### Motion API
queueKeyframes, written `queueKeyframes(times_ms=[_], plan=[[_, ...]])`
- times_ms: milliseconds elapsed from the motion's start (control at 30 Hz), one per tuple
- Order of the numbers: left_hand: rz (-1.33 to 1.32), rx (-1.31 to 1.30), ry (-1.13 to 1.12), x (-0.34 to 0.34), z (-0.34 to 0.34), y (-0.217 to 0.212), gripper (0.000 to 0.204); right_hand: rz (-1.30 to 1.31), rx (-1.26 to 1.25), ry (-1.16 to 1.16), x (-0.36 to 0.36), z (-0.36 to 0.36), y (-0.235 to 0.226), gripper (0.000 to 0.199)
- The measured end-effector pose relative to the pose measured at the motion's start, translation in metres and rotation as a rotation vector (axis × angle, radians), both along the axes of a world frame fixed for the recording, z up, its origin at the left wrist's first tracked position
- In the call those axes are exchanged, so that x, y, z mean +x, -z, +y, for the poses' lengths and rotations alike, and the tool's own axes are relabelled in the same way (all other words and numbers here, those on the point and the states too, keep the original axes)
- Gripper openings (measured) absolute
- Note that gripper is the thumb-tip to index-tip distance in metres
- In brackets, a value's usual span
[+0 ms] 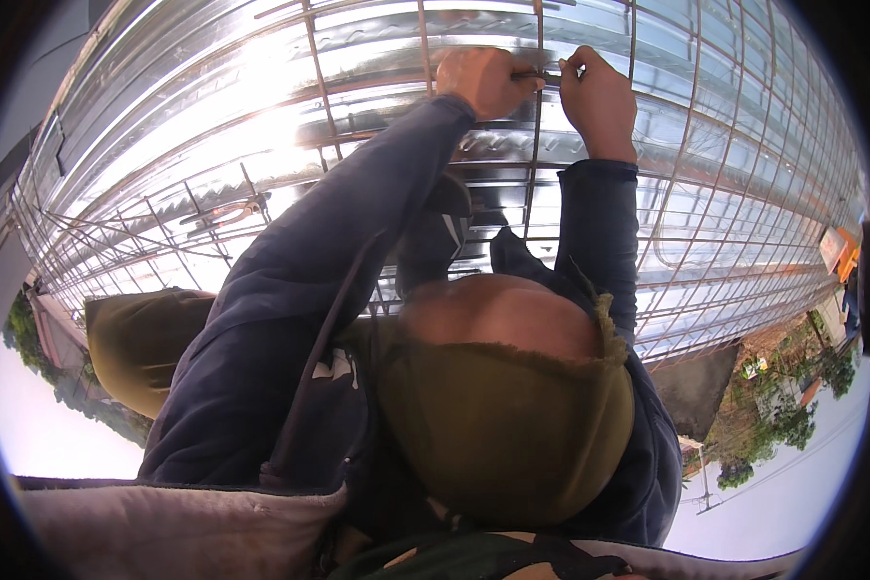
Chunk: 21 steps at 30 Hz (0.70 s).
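A grid of thin steel reinforcing bars [536, 145] lies over shiny corrugated metal sheeting [213, 106]. Above one of the bars, my left hand [486, 83] is closed, thumb and fingers pressed together around one end of a short dark piece [551, 76]. My right hand [599, 104] pinches the other end, just right of that bar. The piece is too small to tell whether it is wire or something else. Both wrists are bent inward, so the fingertips nearly meet.
Orange-handled pliers [224, 217] rest among the bars at the left. My bent knee [512, 387] in olive trousers and a dark shoe [447, 205] are below my arms. At the far right stands something orange [849, 256]; trees [793, 420] grow beyond the edge.
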<state>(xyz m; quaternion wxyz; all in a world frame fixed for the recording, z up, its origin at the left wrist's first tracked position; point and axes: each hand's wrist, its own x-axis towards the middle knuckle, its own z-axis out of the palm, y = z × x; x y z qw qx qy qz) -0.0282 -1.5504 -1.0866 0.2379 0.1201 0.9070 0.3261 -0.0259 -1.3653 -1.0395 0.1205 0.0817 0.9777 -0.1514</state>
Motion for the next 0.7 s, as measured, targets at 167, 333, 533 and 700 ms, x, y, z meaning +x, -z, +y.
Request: queueKeyframes(times_ms=[167, 333, 533, 700], plan=[[0.034, -0.013, 0.017, 0.001, 0.000, -0.005, 0.045, -0.044, 0.104, -0.142, 0.058, -0.007, -0.005, 0.015], [-0.023, 0.062, -0.001, 0.000, -0.005, 0.003, 0.039, -0.062, -0.239, -0.121, 0.069, -0.033, -0.020, 0.012], [-0.048, 0.059, 0.080, -0.007, -0.002, -0.001, 0.032, -0.155, -0.310, -0.177, 0.008, -0.026, -0.026, 0.019], [-0.073, 0.110, 0.032, -0.003, -0.012, 0.011, 0.031, -0.112, -0.054, -0.006, -0.027, -0.007, -0.028, 0.025]])
